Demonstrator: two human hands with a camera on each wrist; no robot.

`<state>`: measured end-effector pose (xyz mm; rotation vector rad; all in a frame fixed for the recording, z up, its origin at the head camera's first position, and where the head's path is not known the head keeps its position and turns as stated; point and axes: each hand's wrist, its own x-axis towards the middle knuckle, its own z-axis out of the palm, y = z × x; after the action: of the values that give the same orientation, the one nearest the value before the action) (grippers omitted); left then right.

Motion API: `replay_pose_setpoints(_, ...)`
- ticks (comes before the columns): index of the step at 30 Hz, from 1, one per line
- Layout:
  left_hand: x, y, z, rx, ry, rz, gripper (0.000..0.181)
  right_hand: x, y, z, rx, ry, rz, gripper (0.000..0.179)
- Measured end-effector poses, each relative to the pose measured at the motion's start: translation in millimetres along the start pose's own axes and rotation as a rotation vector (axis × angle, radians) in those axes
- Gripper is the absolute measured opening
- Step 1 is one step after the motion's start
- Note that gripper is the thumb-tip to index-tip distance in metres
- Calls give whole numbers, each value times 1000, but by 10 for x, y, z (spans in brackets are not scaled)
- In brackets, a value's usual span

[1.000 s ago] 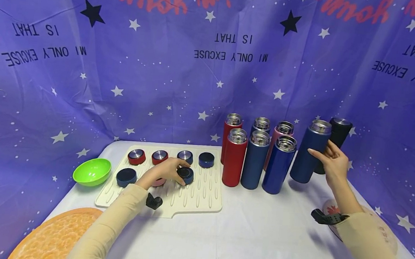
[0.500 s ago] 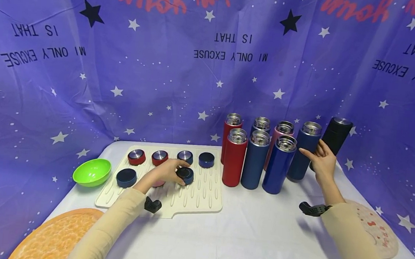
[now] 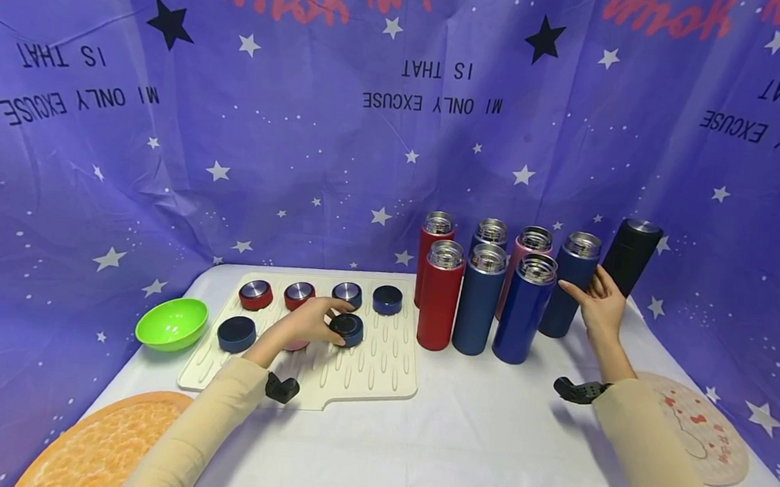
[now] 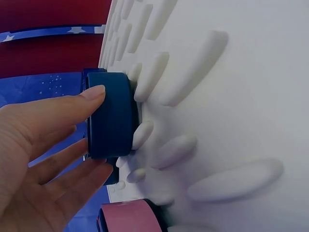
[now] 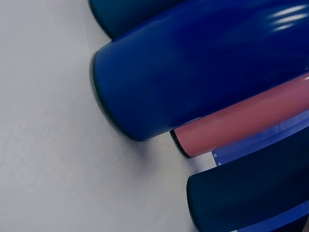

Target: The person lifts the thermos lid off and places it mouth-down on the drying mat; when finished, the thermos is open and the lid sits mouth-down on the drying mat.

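Observation:
My left hand (image 3: 305,321) pinches a dark blue bottle lid (image 3: 347,330) close over the cream ridged mat (image 3: 392,383). In the left wrist view, the thumb lies on that lid (image 4: 111,118), fingers at its lower side, with a pink lid (image 4: 130,217) below. My right hand (image 3: 601,312) grips a dark blue thermos bottle (image 3: 566,298), lidless and upright, behind a shiny blue bottle (image 3: 523,317) and right of a pink one (image 3: 511,277). In the right wrist view, the gripped bottle's base (image 5: 231,193) is low in the picture; the hand is out of frame.
Red (image 3: 439,302) and blue (image 3: 478,305) lidless bottles stand left of the shiny one, with others behind. A black bottle (image 3: 631,253) is at the back right. Several lids, including a red one (image 3: 255,295), rest on the mat. A green bowl (image 3: 172,325) stands left; round mats lie at both sides.
My right hand has moved left and lowered the dark blue bottle beside the pink one, most of it in the first half second. My left hand and its lid have hardly moved.

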<state>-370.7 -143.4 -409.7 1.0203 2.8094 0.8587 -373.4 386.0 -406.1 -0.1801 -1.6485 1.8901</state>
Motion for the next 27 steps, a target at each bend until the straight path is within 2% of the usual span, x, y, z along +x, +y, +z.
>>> replay_pose_setpoints(4,-49,9,0,-20,43,4,64,-13,-5,-26,-80,-23,-19,83)
replay_pose_setpoints(7,-103,39,8,-44,71,-3,62,-22,-2,-55,-204,-49,-56,81)
replay_pose_setpoints(10,-175,85,30,-49,109,-5,60,-36,-1,-87,-284,-71,-80,81)
replay_pose_setpoints(17,-374,230,58,-49,197,36,56,-96,-52,-177,-368,-118,-79,81)
replay_pose_setpoints(21,-515,338,75,-58,189,51,54,-127,-78,-246,-405,-130,-87,76)
replay_pose_setpoints(27,-731,431,166,-33,116,74,55,-141,-90,-342,-431,-128,-144,68)
